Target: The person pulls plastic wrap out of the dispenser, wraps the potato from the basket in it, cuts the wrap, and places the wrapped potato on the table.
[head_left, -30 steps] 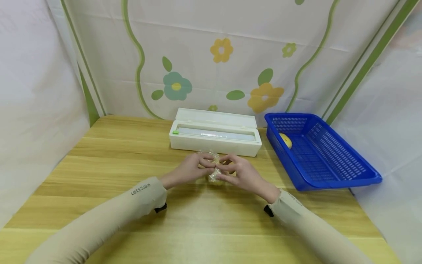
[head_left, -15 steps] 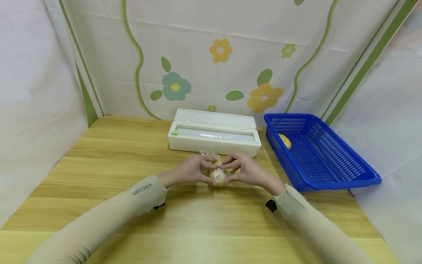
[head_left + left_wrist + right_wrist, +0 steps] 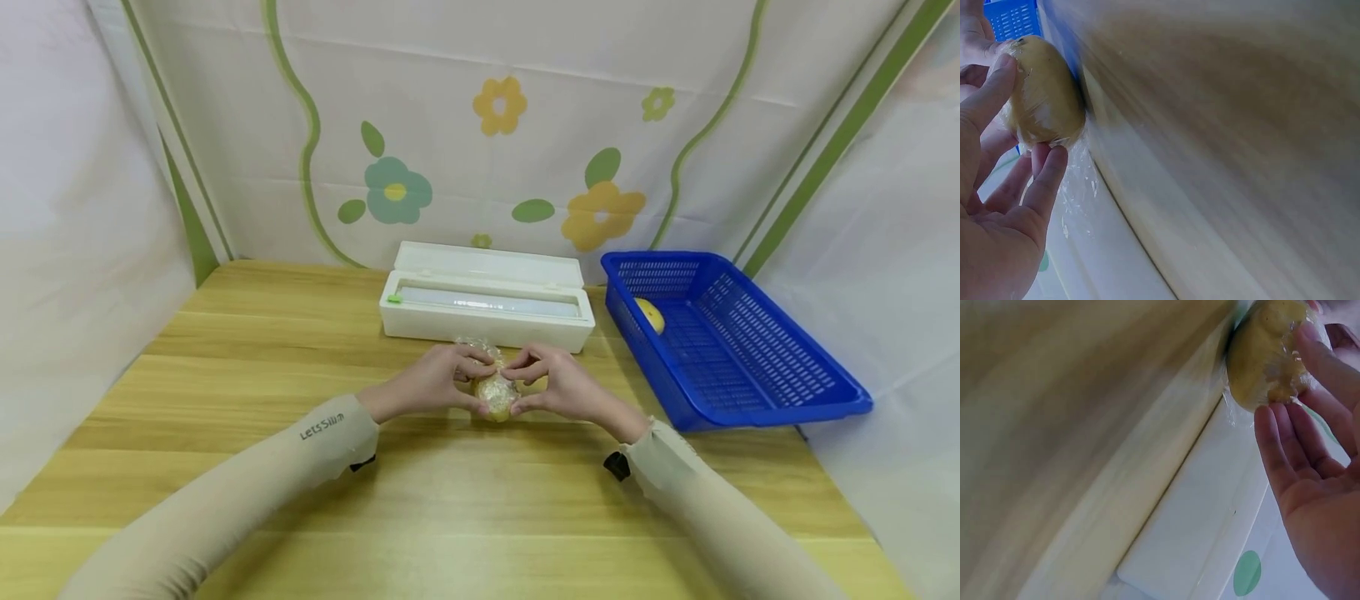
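A round yellow fruit [image 3: 497, 403], covered in crinkled cling film, is on the table in front of the white box. My left hand [image 3: 442, 382] holds it from the left, thumb at the near side and fingertips at the far side. From the right, my right hand [image 3: 564, 388] holds it likewise, its fingertips at the film. Loose cling film [image 3: 1079, 200] trails from the fruit toward the box in the left wrist view. In the right wrist view, gathered film shows on the fruit [image 3: 1257, 362] beside the fingertips. The fingers partly hide the fruit in the head view.
Behind the hands stands a long white cling film box [image 3: 480, 327], lid raised, with a roll inside and a green slider [image 3: 394, 299]. A blue plastic basket [image 3: 750, 414] sits at the right with another yellow fruit [image 3: 649, 316] inside. A floral cloth hangs behind the table.
My fingers have spread apart a little and the thumbs have moved to the fruit's near sides, so more of the wrapped fruit shows. Box and basket stay in place.
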Available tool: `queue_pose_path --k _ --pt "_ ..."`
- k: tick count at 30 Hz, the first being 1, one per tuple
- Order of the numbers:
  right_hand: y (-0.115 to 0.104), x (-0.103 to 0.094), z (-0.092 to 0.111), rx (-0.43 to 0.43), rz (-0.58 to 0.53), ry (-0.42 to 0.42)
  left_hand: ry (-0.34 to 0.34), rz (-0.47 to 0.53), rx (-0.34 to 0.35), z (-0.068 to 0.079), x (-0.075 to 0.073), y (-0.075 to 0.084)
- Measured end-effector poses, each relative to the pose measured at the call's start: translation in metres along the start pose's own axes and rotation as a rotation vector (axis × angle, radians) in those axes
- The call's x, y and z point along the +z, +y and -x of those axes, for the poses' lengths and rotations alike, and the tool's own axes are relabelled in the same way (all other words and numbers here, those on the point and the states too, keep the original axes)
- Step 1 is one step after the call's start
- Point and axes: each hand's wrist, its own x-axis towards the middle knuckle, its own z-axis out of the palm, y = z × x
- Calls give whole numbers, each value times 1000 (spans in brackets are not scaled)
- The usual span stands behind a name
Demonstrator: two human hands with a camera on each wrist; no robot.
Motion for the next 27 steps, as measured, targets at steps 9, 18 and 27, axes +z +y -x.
queue_pose_path --k 9,18,27 --pt "7 -4 -2 -77 -23 -16 -45 77 -10 -2 -2 2" --pt "4 -4 -4 -146 49 40 -88 131 5 -4 -6 0" --pt "-2 -1 -1 -1 26 34 -140 181 15 -3 -11 -7"
